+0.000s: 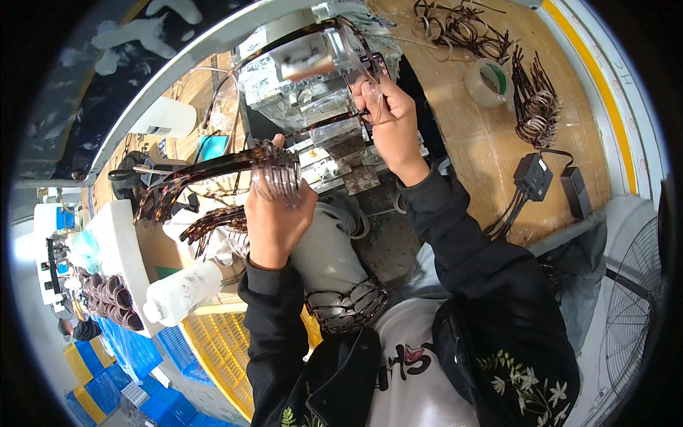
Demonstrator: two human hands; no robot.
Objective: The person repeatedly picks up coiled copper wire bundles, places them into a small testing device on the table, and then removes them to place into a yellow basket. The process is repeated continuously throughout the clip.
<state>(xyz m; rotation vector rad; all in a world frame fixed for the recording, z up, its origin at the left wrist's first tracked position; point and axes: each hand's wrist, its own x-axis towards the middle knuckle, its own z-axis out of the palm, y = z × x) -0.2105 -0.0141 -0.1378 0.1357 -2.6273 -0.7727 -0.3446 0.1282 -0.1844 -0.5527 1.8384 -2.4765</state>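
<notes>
My left hand [281, 220] is closed around a bundle of tortoiseshell eyeglass frames [203, 171], their temples pointing left. Higher up, my right hand [395, 128] pinches a single eyeglass frame [329, 124] with tortoiseshell temples and a clear front. That frame is in front of a dusty machine [313, 92] with metal blocks and plastic film on it. Another bunch of eyeglass frames [213, 226] lies just left of my left hand. A stack of frames [348, 306] rests on my lap.
On the right board are a tape roll [489, 83], a bunch of eyeglass frames [537, 107], a loose pile of temples [466, 32] and a black power adapter [532, 176]. A white bottle [183, 290] and yellow basket [213, 356] are at left; a fan [633, 299] stands right.
</notes>
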